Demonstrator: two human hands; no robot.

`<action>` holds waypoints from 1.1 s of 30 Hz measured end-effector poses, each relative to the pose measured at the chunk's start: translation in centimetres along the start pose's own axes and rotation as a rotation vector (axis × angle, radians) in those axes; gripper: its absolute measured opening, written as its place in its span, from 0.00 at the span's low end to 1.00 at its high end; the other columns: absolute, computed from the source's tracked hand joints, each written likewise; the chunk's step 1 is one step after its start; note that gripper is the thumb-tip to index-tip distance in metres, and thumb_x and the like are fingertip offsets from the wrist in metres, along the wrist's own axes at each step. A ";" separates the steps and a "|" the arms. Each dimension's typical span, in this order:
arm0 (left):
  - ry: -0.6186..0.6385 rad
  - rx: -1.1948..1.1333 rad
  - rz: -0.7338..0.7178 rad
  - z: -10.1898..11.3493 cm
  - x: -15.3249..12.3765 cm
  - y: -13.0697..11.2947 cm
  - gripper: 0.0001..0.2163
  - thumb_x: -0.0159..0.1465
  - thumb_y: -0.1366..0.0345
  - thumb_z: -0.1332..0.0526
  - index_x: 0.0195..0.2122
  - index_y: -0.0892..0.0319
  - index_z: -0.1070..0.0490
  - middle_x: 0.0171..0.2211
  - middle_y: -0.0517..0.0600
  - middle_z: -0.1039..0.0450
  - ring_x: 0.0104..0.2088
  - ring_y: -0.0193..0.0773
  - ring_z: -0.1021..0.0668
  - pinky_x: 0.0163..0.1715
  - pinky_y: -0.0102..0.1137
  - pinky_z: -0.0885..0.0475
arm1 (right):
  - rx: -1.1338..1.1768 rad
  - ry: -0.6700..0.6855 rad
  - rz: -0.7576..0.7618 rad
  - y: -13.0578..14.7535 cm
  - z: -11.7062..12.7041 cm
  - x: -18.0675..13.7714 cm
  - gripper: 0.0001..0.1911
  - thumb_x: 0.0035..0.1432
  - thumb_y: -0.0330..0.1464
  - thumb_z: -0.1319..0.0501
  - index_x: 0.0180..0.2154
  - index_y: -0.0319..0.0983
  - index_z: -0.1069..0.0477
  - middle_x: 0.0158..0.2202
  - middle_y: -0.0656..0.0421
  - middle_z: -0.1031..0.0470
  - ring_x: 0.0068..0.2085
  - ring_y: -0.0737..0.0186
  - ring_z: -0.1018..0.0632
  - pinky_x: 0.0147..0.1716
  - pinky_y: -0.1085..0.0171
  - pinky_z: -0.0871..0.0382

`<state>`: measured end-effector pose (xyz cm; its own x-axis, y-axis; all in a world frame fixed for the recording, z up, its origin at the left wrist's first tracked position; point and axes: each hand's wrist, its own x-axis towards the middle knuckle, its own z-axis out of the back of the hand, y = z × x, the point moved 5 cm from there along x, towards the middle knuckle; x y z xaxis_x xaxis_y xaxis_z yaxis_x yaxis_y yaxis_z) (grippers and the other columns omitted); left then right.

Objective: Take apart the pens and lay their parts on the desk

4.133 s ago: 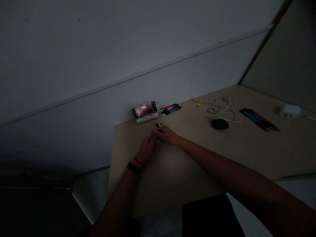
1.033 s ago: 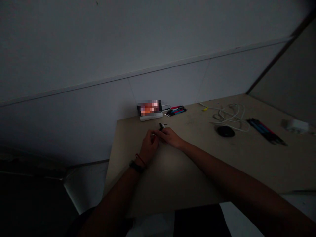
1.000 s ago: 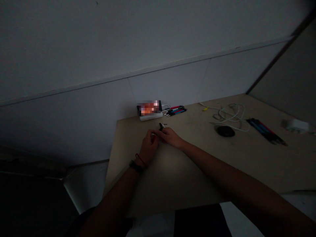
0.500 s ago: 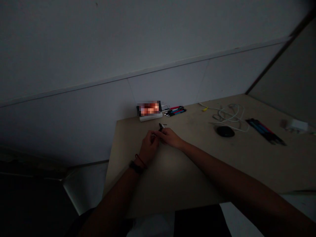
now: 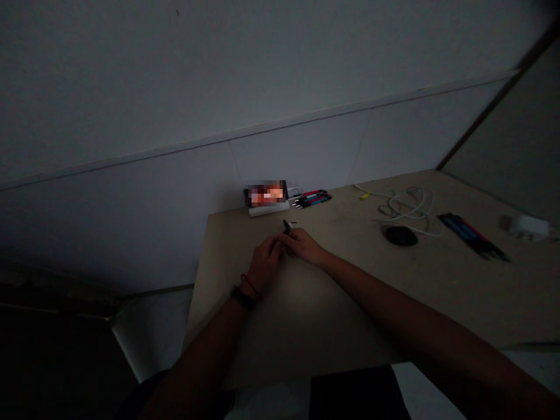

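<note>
My left hand (image 5: 266, 256) and my right hand (image 5: 303, 245) meet over the desk, with fingers closed and fingertips touching. Out of my right fingers pokes a small dark, pen-like piece (image 5: 286, 224), with a pale bit and a thin dark sliver beside it. Whatever my left fingers pinch is hidden by the dim light and by the other hand. Just beyond both hands a phone (image 5: 266, 193) with a lit, blurred-out screen leans on a white stand (image 5: 269, 209).
Several black pens (image 5: 312, 199) with red and blue parts lie right of the phone. Further right are a coiled white cable (image 5: 411, 204), a black mouse (image 5: 401, 235), another row of pens (image 5: 472, 234) and a white adapter (image 5: 531, 226). A wall (image 5: 301, 151) stands behind the desk (image 5: 350, 315).
The fingers of my left hand have shifted slightly against my right hand. The dark piece stays in place, and the whole view has moved only a little.
</note>
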<state>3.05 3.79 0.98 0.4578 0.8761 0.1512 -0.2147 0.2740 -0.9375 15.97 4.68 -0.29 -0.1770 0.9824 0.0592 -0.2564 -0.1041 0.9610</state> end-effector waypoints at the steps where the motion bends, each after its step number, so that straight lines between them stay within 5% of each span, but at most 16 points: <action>1: 0.004 0.002 0.000 0.0 0.0 0.0 0.15 0.71 0.57 0.47 0.34 0.59 0.28 0.25 0.46 0.31 0.27 0.35 0.29 0.31 0.29 0.35 | 0.009 0.003 -0.003 -0.1 0.0 0.0 0.35 0.61 0.58 0.45 0.15 0.39 0.35 0.12 0.62 0.36 0.17 0.68 0.35 0.20 0.66 0.42; 26: 0.006 0.018 -0.008 -0.1 0.1 -0.1 0.15 0.72 0.57 0.48 0.36 0.59 0.28 0.25 0.47 0.30 0.27 0.35 0.28 0.31 0.30 0.35 | 0.006 0.016 -0.042 -0.4 -0.1 0.0 0.33 0.63 0.54 0.45 0.15 0.40 0.37 0.12 0.62 0.37 0.17 0.68 0.35 0.21 0.66 0.41; 33: 0.014 0.055 0.028 0.1 0.2 0.4 0.20 0.73 0.54 0.51 0.28 0.59 0.31 0.23 0.47 0.32 0.26 0.35 0.29 0.31 0.31 0.36 | 0.067 -0.018 -0.016 -0.1 -0.1 -0.1 0.30 0.63 0.53 0.45 0.17 0.40 0.37 0.12 0.63 0.37 0.17 0.68 0.35 0.20 0.67 0.43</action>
<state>2.99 4.11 0.64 0.4630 0.8781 0.1207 -0.2746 0.2715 -0.9224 15.89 4.57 -0.46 -0.1557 0.9866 0.0481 -0.1948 -0.0784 0.9777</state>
